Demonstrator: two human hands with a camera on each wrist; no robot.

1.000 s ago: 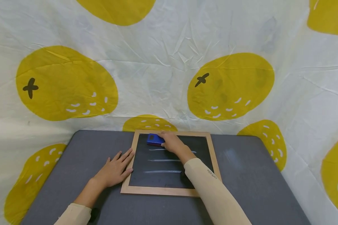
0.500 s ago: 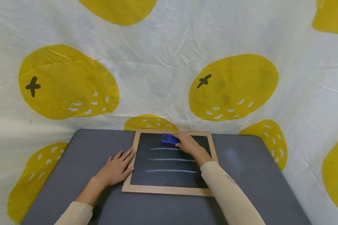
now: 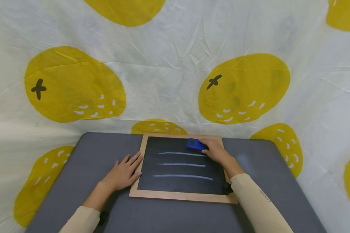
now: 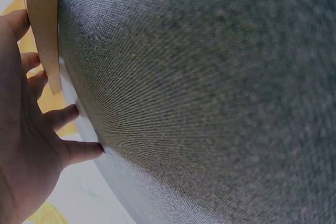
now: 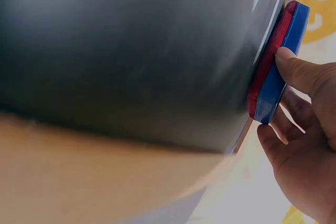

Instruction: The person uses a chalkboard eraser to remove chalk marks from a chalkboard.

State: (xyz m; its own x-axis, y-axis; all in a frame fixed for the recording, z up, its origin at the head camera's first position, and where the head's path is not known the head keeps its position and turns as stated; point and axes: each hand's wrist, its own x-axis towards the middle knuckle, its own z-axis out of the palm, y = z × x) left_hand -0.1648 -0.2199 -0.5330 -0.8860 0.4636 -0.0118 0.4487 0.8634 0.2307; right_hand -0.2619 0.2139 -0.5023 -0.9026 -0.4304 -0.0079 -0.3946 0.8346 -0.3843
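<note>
A small blackboard [image 3: 178, 184] in a wooden frame lies on the grey table, with three white chalk lines [image 3: 182, 164] across it. My right hand [image 3: 217, 151] grips a blue eraser [image 3: 195, 144] at the board's upper right, above the top line. In the right wrist view the thumb and fingers hold the blue back of the eraser [image 5: 281, 72], and its red felt side lies against the black surface. My left hand [image 3: 122, 174] is spread at the board's left side, its fingertips on the wooden frame [image 4: 44, 30] and on the table beside it.
The grey table [image 3: 163, 216] extends around the board, with a pale smudge [image 3: 244, 161] to its right. A white cloth [image 3: 163, 81] printed with large yellow fruit hangs behind the table and at both sides.
My right hand has slid the eraser rightward along the board's top, from the upper left to the upper right. More of the chalk lines now shows. The left hand keeps its place at the frame.
</note>
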